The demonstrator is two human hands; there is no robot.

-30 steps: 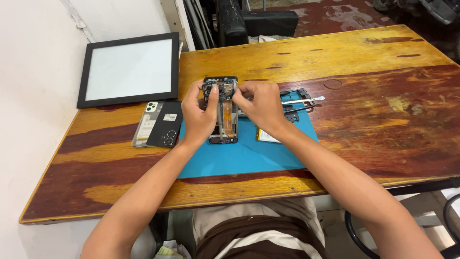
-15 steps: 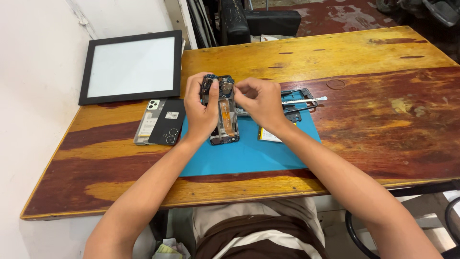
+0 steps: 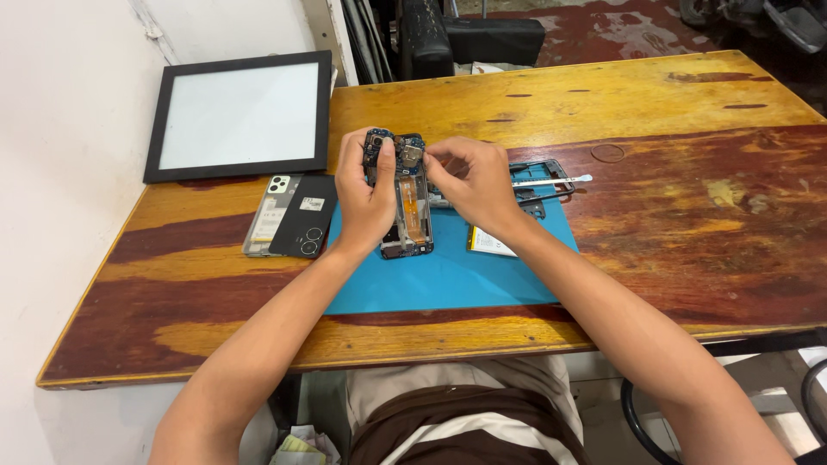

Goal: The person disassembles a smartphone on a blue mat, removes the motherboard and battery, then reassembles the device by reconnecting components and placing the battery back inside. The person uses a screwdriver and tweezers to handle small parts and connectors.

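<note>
Both hands grip one opened phone [image 3: 405, 202], lifted a little above the blue mat [image 3: 448, 267]. Left hand [image 3: 366, 194] clasps its left edge, thumb on the upper circuit part. Right hand [image 3: 474, 185] pinches at its top right corner. Two phone back covers [image 3: 293, 215] lie just left of the mat, a flat battery [image 3: 491, 243] on it.

An opened phone [image 3: 403, 202], circuit boards and orange ribbon exposed, stands tilted on the blue mat [image 3: 448, 267].
</note>
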